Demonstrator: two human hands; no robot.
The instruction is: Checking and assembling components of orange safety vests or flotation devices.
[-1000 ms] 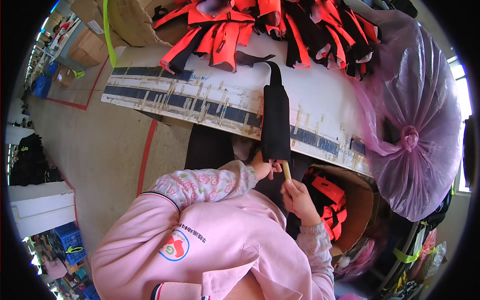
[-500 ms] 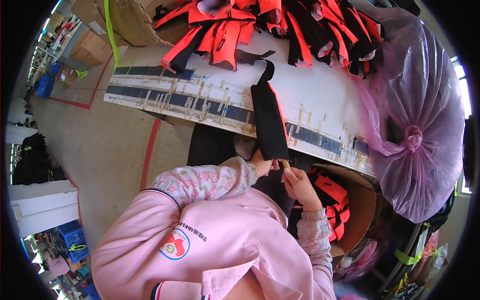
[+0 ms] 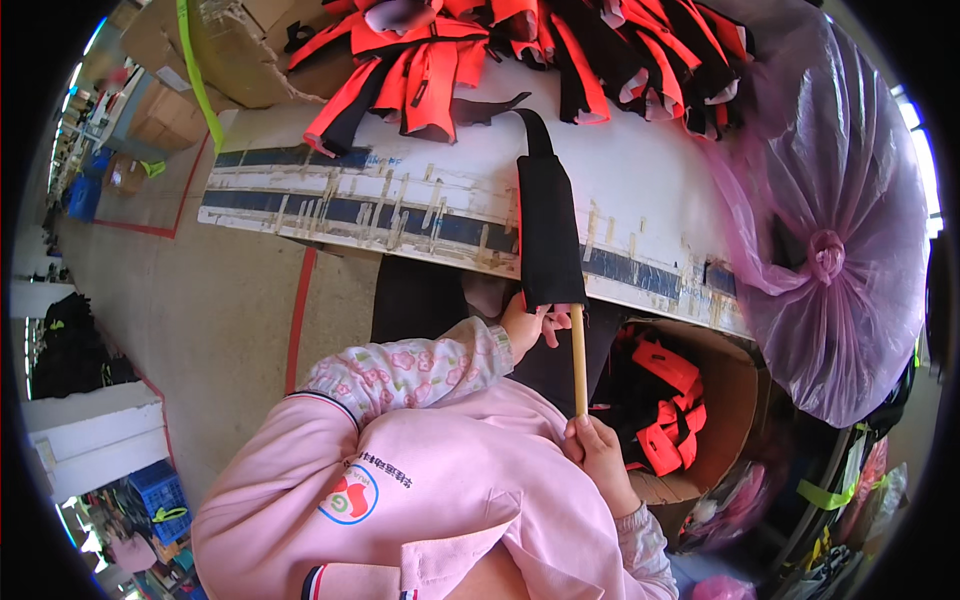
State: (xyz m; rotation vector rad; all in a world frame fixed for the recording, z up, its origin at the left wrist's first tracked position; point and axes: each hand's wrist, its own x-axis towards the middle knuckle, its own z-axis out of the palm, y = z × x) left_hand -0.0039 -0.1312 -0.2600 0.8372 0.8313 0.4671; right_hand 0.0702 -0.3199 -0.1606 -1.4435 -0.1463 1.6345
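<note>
A long black fabric piece (image 3: pixel 548 235) lies over the front edge of the white worktable (image 3: pixel 650 190), with its lower end hanging down. My left hand (image 3: pixel 524 326), in a floral sleeve, pinches that lower end. A thin wooden stick (image 3: pixel 578 358) runs upright from my right hand (image 3: pixel 598 452) into the open bottom of the black piece. My right hand is closed around the stick's lower end, below the table edge and close to my pink sweatshirt.
Several orange-and-black fabric pieces (image 3: pixel 520 50) are heaped at the table's far side. A tied purple plastic bag (image 3: pixel 830 230) bulges at the right. A cardboard box (image 3: pixel 700 420) with orange pieces stands under the table. More boxes (image 3: pixel 160 60) stand far left on the concrete floor.
My right hand has dropped down and back toward my body, so more of the wooden stick shows below the black piece. My left hand stays at the piece's lower end.
</note>
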